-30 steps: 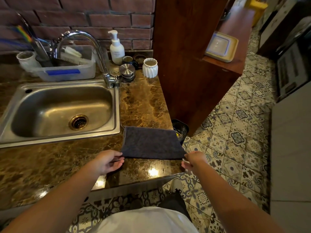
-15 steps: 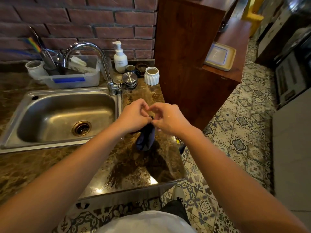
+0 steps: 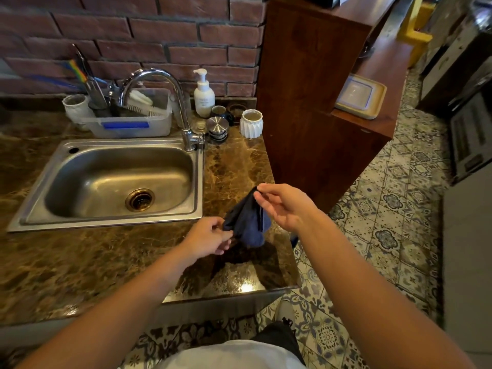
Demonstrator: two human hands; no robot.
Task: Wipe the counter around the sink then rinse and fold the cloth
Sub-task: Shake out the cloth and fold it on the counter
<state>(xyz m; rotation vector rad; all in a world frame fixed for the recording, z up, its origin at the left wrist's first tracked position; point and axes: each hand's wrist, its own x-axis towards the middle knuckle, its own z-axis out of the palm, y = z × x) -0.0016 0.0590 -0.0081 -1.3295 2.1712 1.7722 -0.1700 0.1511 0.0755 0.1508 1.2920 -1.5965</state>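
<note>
I pinch the cloth [image 3: 249, 222] with my left hand [image 3: 206, 237] low and right hand [image 3: 282, 206] high, hanging it above the counter [image 3: 234, 161] to fold.

A home kitchen is shown. At the left of the frame a rectangular stainless-steel sink [image 3: 87, 182] with a curved chrome tap [image 3: 159, 75] is set into a brown marble-patterned counter [image 3: 66, 262]. A white pump soap bottle [image 3: 204, 98] and a clear plastic tub of brushes [image 3: 159, 127] are kept against the red brick wall [image 3: 133, 30] at the upper left.
</note>
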